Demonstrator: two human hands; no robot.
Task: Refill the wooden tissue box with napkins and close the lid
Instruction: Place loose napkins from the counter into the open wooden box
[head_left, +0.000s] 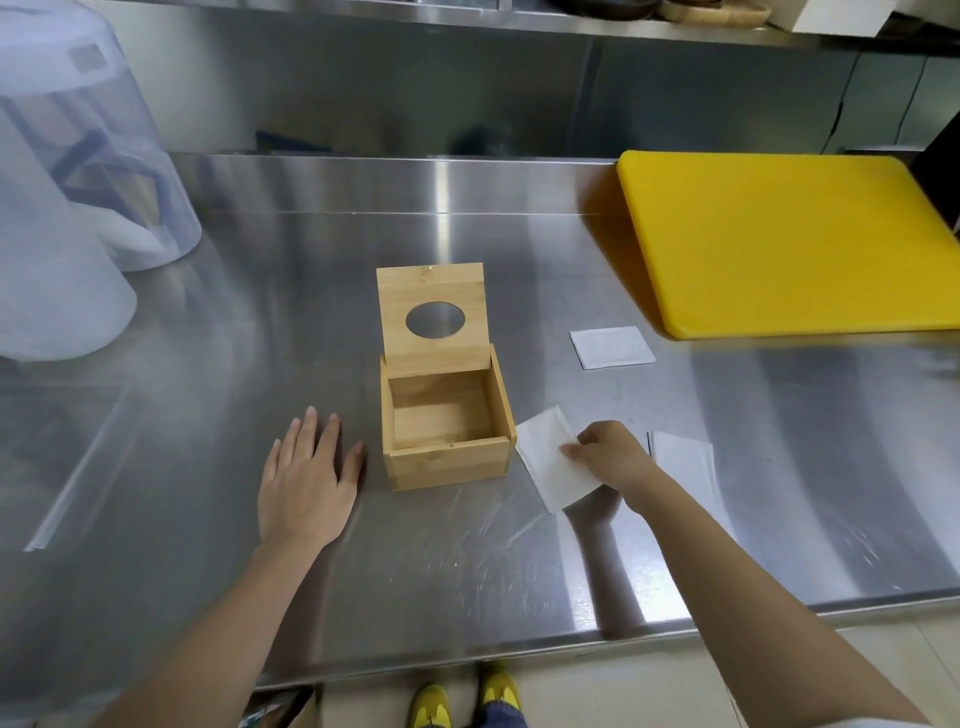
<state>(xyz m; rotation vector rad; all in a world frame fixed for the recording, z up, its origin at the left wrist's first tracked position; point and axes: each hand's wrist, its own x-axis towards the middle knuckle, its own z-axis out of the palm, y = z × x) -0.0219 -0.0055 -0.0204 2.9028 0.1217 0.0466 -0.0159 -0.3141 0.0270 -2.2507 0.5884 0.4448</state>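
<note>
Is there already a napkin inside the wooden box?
No, the wooden box stands open with its bare floor showing, and the right hand holds a napkin beside it.

Wooden tissue box (445, 426) mouth clear; upright lid (434, 317) blocks far side; both flanks open.

The right hand (610, 454) covers part of the napkin (550, 460) it holds, and hides its own fingers. The yellow board (779, 239) runs off the right edge. The big plastic tub (57, 208) is cut off on the left.
</note>
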